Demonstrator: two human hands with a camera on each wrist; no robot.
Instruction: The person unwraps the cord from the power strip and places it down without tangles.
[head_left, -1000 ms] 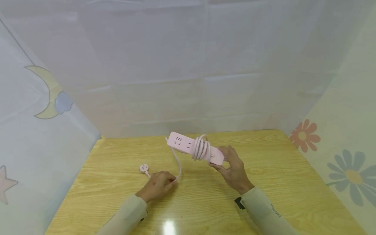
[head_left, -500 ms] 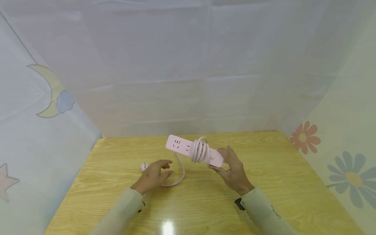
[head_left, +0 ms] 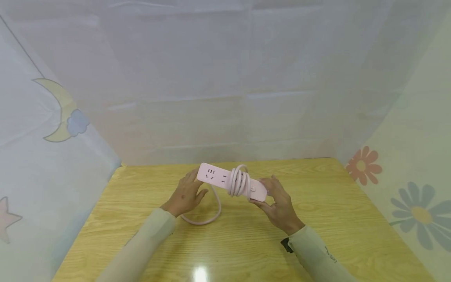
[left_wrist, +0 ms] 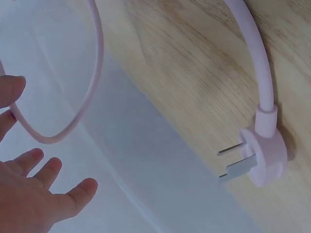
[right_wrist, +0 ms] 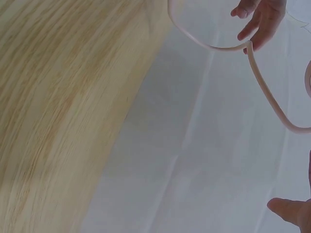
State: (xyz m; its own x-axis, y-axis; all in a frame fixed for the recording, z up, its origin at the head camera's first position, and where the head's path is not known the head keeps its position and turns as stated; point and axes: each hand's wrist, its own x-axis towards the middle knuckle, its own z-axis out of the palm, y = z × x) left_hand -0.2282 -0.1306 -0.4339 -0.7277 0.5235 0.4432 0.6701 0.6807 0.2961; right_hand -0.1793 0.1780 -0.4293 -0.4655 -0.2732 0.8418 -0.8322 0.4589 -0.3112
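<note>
A pink power strip (head_left: 215,175) is held up tilted above the table, with several turns of its cord (head_left: 239,182) wrapped around its middle. My right hand (head_left: 280,205) grips the strip's right end between thumb and fingers. At the other end my left hand (head_left: 184,194) is raised, some fingertips hidden behind the strip. In the left wrist view, the thumb and a finger of that hand (left_wrist: 29,194) pinch the loose cord (left_wrist: 92,87), while the other fingers spread. The plug (left_wrist: 265,155) lies on the table, prongs showing; in the head view it is hidden.
The wooden table (head_left: 225,250) carries a loop of loose cord below the strip. A plain pale sheet (head_left: 225,86) stands behind. Printed sheets close off the left (head_left: 35,176) and the right (head_left: 415,149).
My left hand let go of the cord near the table, then moved up to the strip's left end and took the cord there. The right hand and strip have barely moved.
</note>
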